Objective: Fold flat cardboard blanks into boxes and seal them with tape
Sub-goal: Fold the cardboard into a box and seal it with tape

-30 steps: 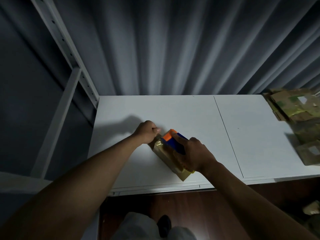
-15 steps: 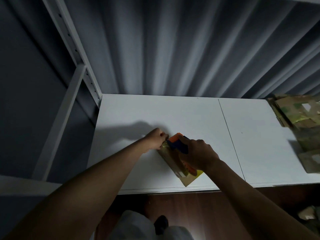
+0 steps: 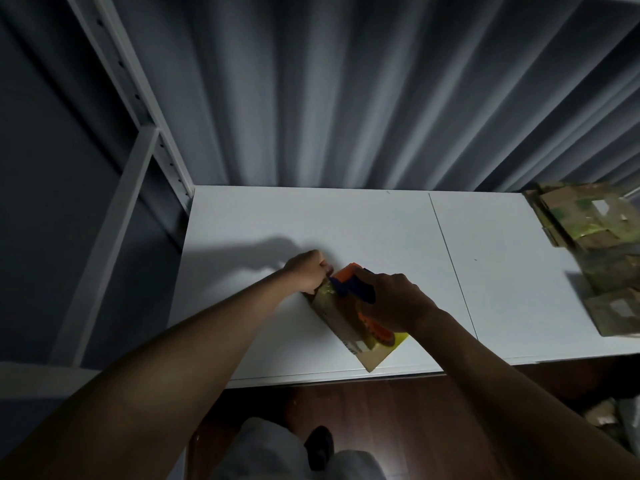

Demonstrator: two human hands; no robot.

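Note:
A small brown cardboard box (image 3: 341,318) lies slantwise on the white table (image 3: 381,230), its near corner close to the front edge. My right hand (image 3: 398,301) grips an orange and blue tape dispenser (image 3: 349,278) that rests on top of the box; part of its orange roll shows below my palm. My left hand (image 3: 308,271) has curled fingers at the box's far end, right by the dispenser's tip. Whether it pinches tape or the box edge is hidden. Shiny tape covers the far part of the box top.
A pile of flat and folded cardboard pieces (image 3: 595,251) fills the table's right end. A white metal shelf post (image 3: 138,109) rises at the left rear, with grey curtains behind the table. Dark wooden floor lies below the front edge.
The dispenser has shifted slightly toward the box's far end, and more of its orange roll shows under my right palm. My left hand stays at the far end.

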